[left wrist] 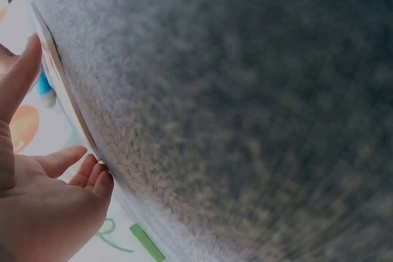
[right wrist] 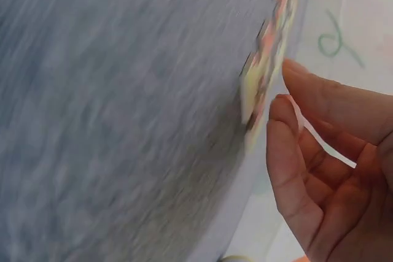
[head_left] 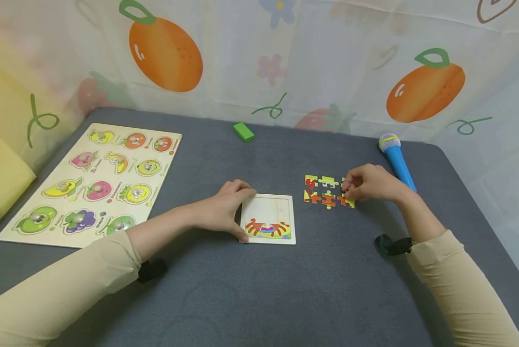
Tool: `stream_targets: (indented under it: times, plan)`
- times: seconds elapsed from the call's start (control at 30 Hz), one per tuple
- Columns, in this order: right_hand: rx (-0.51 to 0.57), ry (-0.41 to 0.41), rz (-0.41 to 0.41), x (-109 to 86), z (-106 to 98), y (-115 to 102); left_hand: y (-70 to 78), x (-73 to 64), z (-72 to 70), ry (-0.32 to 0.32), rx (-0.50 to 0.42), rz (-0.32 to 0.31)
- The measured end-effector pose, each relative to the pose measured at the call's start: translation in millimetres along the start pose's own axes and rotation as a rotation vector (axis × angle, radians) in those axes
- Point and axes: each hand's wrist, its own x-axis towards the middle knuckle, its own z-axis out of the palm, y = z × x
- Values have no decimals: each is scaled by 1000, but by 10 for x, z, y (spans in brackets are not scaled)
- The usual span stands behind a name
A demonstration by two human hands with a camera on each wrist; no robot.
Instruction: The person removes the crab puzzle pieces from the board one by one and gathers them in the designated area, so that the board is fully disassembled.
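Observation:
A small wooden puzzle tray [head_left: 287, 219] lies on the table, its near part filled with a strip of picture showing red-orange legs and a rainbow. My left hand [head_left: 222, 209] holds the tray's left side, with the thumb at the near corner and the fingers at the far one. To the right, several jigsaw pieces [head_left: 328, 198] in yellow, red and orange lie in two rows. Over their right end is my right hand [head_left: 365, 183], partly hiding them. In the right wrist view, its thumb and index fingertips are apart, close to the pieces [right wrist: 264, 72], with no piece plainly visible between them.
A large wooden fruit board [head_left: 116, 180] with knobbed pieces lies at the left. At the back is a green block [head_left: 244, 131]. A toy microphone [head_left: 398, 161] with a blue handle lies beyond my right hand. A printed curtain [head_left: 242, 62] hangs along the table's back edge.

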Motion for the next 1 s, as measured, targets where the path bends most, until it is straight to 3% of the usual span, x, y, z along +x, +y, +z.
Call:
stream_targets:
  times: [0.23, 0.67, 1.0]
  plan:
    - [-10, 29, -75, 59, 123, -287, -34, -25, -19, -7, -8, -2]
    - [40, -17, -258, 170, 550, -941, -55, -18, 1, -9, -12, -20]
    - [79, -85, -332, 203, 781, -1234, -71, -17, 3, -5, -6, -11]
